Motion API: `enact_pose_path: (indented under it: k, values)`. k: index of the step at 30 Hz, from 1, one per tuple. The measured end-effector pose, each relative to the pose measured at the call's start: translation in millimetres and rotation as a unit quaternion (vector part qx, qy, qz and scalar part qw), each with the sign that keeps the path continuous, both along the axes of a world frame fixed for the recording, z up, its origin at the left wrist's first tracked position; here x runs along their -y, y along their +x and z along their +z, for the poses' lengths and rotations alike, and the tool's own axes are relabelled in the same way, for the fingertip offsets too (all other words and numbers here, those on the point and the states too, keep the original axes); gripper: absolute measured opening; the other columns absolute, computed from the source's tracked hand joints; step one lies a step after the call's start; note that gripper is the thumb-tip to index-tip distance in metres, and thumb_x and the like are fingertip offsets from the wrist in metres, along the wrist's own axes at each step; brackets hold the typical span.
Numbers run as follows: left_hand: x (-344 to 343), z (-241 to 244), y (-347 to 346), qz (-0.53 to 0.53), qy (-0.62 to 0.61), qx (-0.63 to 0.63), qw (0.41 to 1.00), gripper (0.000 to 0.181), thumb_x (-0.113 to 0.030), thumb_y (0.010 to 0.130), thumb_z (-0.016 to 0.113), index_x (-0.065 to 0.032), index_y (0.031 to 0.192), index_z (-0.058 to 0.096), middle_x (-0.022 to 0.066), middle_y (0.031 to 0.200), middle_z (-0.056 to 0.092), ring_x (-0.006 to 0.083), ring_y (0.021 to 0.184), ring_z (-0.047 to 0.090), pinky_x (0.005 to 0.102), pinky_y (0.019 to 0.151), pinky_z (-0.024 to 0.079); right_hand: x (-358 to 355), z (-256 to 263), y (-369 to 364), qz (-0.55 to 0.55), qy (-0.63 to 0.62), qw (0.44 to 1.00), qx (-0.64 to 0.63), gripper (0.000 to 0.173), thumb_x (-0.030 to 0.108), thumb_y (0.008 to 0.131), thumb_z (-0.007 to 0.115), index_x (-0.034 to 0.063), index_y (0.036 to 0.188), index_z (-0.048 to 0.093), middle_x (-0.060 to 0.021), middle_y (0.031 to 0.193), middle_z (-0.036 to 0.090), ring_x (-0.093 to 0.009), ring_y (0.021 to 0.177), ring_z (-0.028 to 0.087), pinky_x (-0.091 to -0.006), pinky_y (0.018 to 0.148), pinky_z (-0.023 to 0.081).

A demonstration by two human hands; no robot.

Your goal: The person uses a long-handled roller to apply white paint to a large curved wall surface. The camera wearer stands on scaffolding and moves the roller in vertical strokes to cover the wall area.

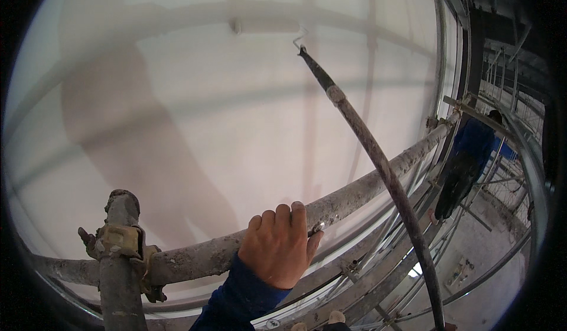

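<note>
My left hand (277, 244), in a blue sleeve, is wrapped over a horizontal scaffold tube (345, 204) crusted with dried material. A long extension pole (376, 154) slants from the lower right up to a paint roller (268, 26) by a bent wire frame (299, 38). The roller lies level against a pale wall (248, 123), or very near it. Only a sliver of my right hand (450, 326) shows at the bottom edge, around the pole's lower end; the rest is out of view. Shadows of a person and of tubes fall across the wall.
A scaffold coupler (119, 241) joins an upright tube (120, 295) to the rail at left. Planks (376, 291) and more tubes run below. Another person (467, 158) in dark clothing stands on the scaffold at right. A concrete floor (491, 260) lies far beneath.
</note>
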State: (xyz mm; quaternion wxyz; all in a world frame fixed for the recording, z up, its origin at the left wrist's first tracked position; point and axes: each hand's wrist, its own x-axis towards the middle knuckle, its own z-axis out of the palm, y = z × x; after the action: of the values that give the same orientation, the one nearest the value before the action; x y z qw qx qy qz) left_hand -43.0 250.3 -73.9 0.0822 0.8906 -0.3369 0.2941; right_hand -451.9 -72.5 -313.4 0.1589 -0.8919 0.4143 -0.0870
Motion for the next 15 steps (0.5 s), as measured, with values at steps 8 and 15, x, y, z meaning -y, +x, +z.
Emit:
enact_pose_path:
  k: [8,15]
  values:
    - [0.5,0.9,-0.7,-0.002,0.022,-0.002,1.0,0.049,-0.038,0.081,0.063,0.0048,0.104,0.055,0.0154,0.081,0.059,0.0243,0.069,0.06,0.0354,0.063,0.049,-56.3,97.3,78.5,0.0,-0.001,0.983,0.184,0.024,0.026,0.079,0.066,0.0054,0.091,0.063,-0.0077,0.056,0.052,-0.013,0.053,0.049,-0.033,0.05,0.04]
    - [-2.0,-0.3,0.7,-0.016,0.007,0.002,1.0,0.048,-0.038,0.081,0.062,0.0031,0.104,0.054,0.0136,0.079,0.058,0.0244,0.07,0.059,0.0354,0.062,0.049,-48.4,142.3,122.7,0.083,0.085,0.944,0.308,0.054,0.018,0.077,0.063,0.0048,0.126,0.043,-0.0039,0.064,0.056,-0.011,0.047,0.046,-0.0298,0.042,0.038]
